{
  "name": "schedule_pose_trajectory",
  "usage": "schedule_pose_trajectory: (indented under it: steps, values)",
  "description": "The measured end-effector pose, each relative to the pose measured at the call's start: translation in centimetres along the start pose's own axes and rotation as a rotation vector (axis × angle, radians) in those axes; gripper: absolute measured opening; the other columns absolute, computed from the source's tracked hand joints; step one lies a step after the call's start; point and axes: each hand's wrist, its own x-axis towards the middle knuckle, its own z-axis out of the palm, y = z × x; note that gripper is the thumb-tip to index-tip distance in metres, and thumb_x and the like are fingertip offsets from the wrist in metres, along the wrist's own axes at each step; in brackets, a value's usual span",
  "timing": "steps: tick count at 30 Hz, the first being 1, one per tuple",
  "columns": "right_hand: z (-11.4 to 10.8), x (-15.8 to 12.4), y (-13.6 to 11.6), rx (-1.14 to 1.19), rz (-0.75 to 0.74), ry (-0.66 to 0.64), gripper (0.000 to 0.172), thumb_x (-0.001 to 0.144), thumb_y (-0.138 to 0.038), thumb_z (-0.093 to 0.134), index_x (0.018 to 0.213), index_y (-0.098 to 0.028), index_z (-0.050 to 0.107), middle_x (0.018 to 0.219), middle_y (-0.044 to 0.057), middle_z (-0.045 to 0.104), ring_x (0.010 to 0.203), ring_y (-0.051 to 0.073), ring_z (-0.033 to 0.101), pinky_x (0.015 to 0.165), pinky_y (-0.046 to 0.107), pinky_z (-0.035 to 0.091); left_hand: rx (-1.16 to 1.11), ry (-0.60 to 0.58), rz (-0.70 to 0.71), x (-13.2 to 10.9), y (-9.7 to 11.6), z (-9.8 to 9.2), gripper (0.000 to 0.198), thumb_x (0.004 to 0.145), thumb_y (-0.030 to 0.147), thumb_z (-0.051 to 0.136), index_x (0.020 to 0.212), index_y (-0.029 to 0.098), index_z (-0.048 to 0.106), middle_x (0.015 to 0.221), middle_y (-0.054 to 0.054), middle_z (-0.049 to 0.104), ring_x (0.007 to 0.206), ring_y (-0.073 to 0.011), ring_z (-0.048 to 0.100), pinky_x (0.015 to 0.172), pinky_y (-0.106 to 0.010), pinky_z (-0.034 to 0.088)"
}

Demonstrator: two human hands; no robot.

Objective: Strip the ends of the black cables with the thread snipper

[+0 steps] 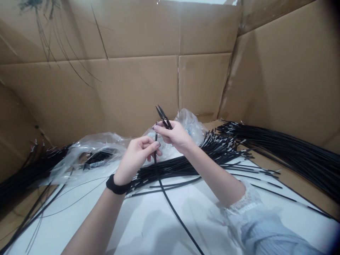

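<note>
My left hand (pixel 142 150) pinches a black cable (pixel 170 202) just below its upper end, thumb and fingers closed around it. From there the cable hangs down and curves to the bottom edge of the view. My right hand (pixel 174 134) is closed on a pair of small dark snips (pixel 164 117), whose pointed blades stick up past the fingers. The thumb and forefinger of that hand also touch the cable's tip, just above my left hand. Fine detail at the tip is too small to make out.
Behind my hands lies a bundle of black cables (pixel 183 166) on a white surface (pixel 138 216). More cables (pixel 287 148) lie at the right and cables (pixel 29 170) at the left. Clear plastic bags (pixel 106 141) rest nearby. Cardboard walls (pixel 132 92) surround the area, with thin strands (pixel 63 46) hanging upper left.
</note>
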Motion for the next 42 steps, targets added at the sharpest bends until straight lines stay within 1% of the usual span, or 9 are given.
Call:
schedule_pose_trajectory:
  steps: [6, 10, 18, 22, 24, 27, 31, 37, 42]
  values:
    - [0.1, -1.6, -2.4, -0.016, -0.070, -0.037, 0.028, 0.068, -0.037, 0.070, 0.076, -0.012, 0.060, 0.046, -0.010, 0.024, 0.038, 0.001, 0.018, 0.037, 0.019, 0.010, -0.173, -0.124, 0.002, -1.0, 1.5, -0.1, 0.025, 0.079, 0.033, 0.058, 0.066, 0.015, 0.049, 0.063, -0.002, 0.064, 0.052, -0.0105, 0.057, 0.049, -0.021, 0.038]
    - [0.7, -2.5, -3.3, -0.072, -0.107, -0.003, 0.026, 0.066, -0.037, 0.071, 0.072, -0.013, 0.059, 0.048, -0.008, 0.030, 0.039, 0.001, 0.021, 0.036, 0.018, 0.014, -0.199, -0.168, 0.008, -1.5, 2.1, 0.1, 0.024, 0.080, 0.032, 0.058, 0.066, 0.015, 0.049, 0.062, -0.002, 0.065, 0.052, -0.0112, 0.058, 0.049, -0.021, 0.038]
    - [1.3, -3.4, -3.8, -0.233, -0.238, 0.118, 0.021, 0.069, -0.030, 0.066, 0.061, -0.015, 0.054, 0.050, -0.006, 0.036, 0.046, 0.004, 0.032, 0.043, 0.019, 0.025, -0.075, -0.127, 0.034, -2.2, 3.1, 0.6, 0.023, 0.083, 0.034, 0.053, 0.071, 0.015, 0.056, 0.065, -0.005, 0.066, 0.054, -0.0112, 0.057, 0.048, -0.021, 0.038]
    - [1.5, -3.7, -3.7, -0.261, -0.258, 0.143, 0.023, 0.070, -0.030, 0.064, 0.060, -0.015, 0.050, 0.049, -0.006, 0.035, 0.045, 0.004, 0.032, 0.042, 0.019, 0.024, -0.036, -0.091, 0.036, -2.8, 3.6, 1.0, 0.022, 0.083, 0.033, 0.052, 0.072, 0.015, 0.058, 0.065, -0.004, 0.066, 0.054, -0.0110, 0.057, 0.048, -0.020, 0.038]
    - [1.6, -3.8, -3.7, -0.219, -0.241, 0.152, 0.020, 0.069, -0.029, 0.064, 0.063, -0.015, 0.051, 0.049, -0.007, 0.034, 0.042, 0.003, 0.028, 0.040, 0.019, 0.021, -0.043, -0.090, 0.038, -2.9, 3.7, 1.1, 0.022, 0.084, 0.033, 0.051, 0.073, 0.015, 0.059, 0.065, -0.004, 0.065, 0.054, -0.0110, 0.057, 0.048, -0.020, 0.039]
    - [1.8, -3.7, -3.7, -0.016, -0.101, 0.074, 0.017, 0.071, -0.026, 0.061, 0.066, -0.016, 0.049, 0.046, -0.010, 0.025, 0.037, 0.002, 0.019, 0.036, 0.019, 0.014, -0.074, -0.087, 0.037, -2.8, 3.6, 1.1, 0.023, 0.085, 0.033, 0.050, 0.074, 0.015, 0.058, 0.065, -0.004, 0.065, 0.054, -0.0111, 0.057, 0.048, -0.020, 0.039]
    - [1.8, -3.7, -3.8, 0.181, -0.018, -0.016, 0.026, 0.073, -0.027, 0.058, 0.060, -0.018, 0.037, 0.045, -0.011, 0.015, 0.036, 0.002, 0.013, 0.035, 0.019, 0.011, -0.127, -0.058, 0.047, -2.6, 3.5, 0.7, 0.023, 0.085, 0.033, 0.049, 0.076, 0.015, 0.058, 0.063, -0.003, 0.064, 0.055, -0.0117, 0.057, 0.047, -0.020, 0.039]
    - [1.9, -3.9, -3.6, -0.113, -0.127, 0.050, 0.024, 0.070, -0.037, 0.066, 0.073, -0.014, 0.058, 0.047, -0.008, 0.034, 0.039, 0.002, 0.022, 0.038, 0.019, 0.017, -0.133, -0.073, 0.045, -2.7, 3.5, 0.5, 0.025, 0.087, 0.034, 0.046, 0.078, 0.016, 0.060, 0.063, -0.003, 0.064, 0.055, -0.0120, 0.057, 0.048, -0.021, 0.039]
    - [2.1, -4.0, -3.5, -0.385, -0.233, 0.115, 0.019, 0.070, -0.032, 0.066, 0.069, -0.014, 0.060, 0.052, -0.004, 0.044, 0.048, 0.005, 0.036, 0.045, 0.019, 0.027, -0.026, -0.028, 0.044, -2.6, 3.4, 0.9, 0.025, 0.085, 0.035, 0.048, 0.075, 0.015, 0.060, 0.062, -0.004, 0.065, 0.052, -0.0120, 0.056, 0.046, -0.021, 0.039]
